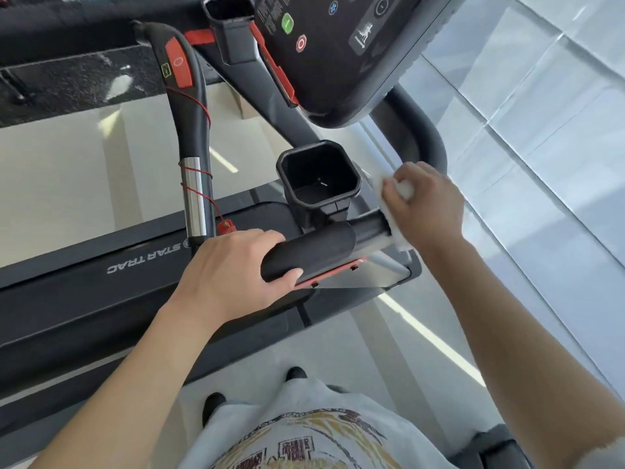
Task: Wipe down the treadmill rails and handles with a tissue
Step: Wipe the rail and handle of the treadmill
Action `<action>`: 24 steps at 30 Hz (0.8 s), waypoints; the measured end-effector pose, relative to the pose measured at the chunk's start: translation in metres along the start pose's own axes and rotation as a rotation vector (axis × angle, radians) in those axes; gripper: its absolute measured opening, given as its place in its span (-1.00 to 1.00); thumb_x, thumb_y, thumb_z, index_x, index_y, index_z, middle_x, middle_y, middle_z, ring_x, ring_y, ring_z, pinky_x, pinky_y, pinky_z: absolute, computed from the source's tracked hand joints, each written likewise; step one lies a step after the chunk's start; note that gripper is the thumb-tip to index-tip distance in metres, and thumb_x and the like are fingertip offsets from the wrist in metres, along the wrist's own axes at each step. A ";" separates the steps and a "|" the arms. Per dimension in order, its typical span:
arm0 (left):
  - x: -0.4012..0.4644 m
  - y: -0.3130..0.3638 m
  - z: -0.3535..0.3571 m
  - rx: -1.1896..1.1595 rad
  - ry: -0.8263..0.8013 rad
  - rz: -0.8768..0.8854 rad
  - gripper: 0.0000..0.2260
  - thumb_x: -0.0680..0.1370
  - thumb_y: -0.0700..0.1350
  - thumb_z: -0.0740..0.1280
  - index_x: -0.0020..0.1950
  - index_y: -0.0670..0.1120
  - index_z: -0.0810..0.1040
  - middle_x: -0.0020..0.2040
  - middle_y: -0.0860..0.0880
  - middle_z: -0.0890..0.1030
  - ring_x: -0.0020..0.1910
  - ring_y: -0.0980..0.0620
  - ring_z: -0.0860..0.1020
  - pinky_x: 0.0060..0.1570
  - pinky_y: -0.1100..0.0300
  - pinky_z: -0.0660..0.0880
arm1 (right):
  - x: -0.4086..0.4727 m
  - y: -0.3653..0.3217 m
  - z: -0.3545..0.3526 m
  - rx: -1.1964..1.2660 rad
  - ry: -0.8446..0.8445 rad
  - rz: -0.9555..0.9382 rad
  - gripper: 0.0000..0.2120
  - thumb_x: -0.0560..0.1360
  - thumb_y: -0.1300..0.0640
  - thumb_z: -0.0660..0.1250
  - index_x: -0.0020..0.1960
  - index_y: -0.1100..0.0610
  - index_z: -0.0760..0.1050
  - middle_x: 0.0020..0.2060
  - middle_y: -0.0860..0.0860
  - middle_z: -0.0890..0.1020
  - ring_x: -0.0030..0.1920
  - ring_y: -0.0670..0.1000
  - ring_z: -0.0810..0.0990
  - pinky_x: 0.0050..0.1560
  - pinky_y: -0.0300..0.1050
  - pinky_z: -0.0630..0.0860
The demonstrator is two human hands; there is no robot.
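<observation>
- Left hand: centre of view, curled round the near end of the padded handle, fingers over the top, thumb tip pressed on the underside.
- Padded handle: black, rounded, lying roughly level; its far end meets a darker rail running toward 3 o'clock.
- Right hand: at 2 o'clock from the left hand, fingers bent over a white tissue, pressing it onto the rail.
- Tissue: bunched under the right palm; one fold shows between the fingers, another hangs below the rail. How far it wraps round the rail cannot be told, since the hand covers it.
- Cup holder: black, square-mouthed, at 12 o'clock from the padded handle, just beside the right hand.
- Centre grip bar: at 11 o'clock, black with a chrome sensor band and a large red button, red cord wound round it ending in a red clip.
- Console: at 12 o'clock, dark panel bearing a green and a red button.
- Treadmill deck: at 9 o'clock, dark, lettered STAR TRAC.
- Floor: pale glossy tiles at 3 o'clock.
- Person: printed white shirt and two dark shoe tips at 6 o'clock.
</observation>
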State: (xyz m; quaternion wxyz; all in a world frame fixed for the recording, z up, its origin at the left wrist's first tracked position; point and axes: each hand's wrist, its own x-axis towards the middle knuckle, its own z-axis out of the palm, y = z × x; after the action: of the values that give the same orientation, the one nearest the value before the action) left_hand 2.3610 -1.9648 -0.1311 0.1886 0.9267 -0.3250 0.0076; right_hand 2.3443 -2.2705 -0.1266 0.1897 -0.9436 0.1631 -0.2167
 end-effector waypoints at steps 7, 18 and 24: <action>0.000 0.000 -0.001 0.005 -0.015 0.014 -0.58 0.52 0.35 0.24 0.17 0.11 0.60 -0.12 0.18 0.62 -0.17 0.07 0.60 -0.22 0.18 0.53 | -0.053 -0.054 0.021 0.111 0.027 -0.036 -0.79 0.65 -0.07 0.34 -0.05 0.05 0.56 -0.14 -0.09 0.58 -0.26 -0.04 0.48 -0.28 -0.07 0.52; -0.001 0.001 -0.004 0.004 -0.054 0.002 -0.59 0.53 0.38 0.22 0.17 0.14 0.59 -0.10 0.17 0.65 -0.17 0.09 0.62 -0.23 0.19 0.54 | -0.082 -0.076 0.020 0.222 0.047 -0.240 -0.78 0.63 -0.02 0.39 -0.10 0.10 0.56 -0.21 -0.07 0.55 -0.33 0.00 0.46 -0.42 -0.04 0.49; -0.017 -0.005 -0.013 -0.138 -0.036 -0.075 -0.73 0.53 0.28 0.29 -0.10 0.10 0.51 -0.26 0.15 0.54 -0.28 0.08 0.53 -0.32 0.13 0.44 | -0.097 -0.118 0.041 0.258 0.005 -0.317 -0.78 0.60 0.02 0.40 -0.14 0.13 0.54 -0.24 -0.04 0.53 -0.38 0.02 0.47 -0.49 -0.04 0.48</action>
State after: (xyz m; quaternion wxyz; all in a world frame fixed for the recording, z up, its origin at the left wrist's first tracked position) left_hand 2.3520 -1.9462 -0.1228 0.2461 0.9231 -0.2931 -0.0386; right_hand 2.3078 -2.1172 -0.1441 0.2722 -0.9249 -0.0161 -0.2651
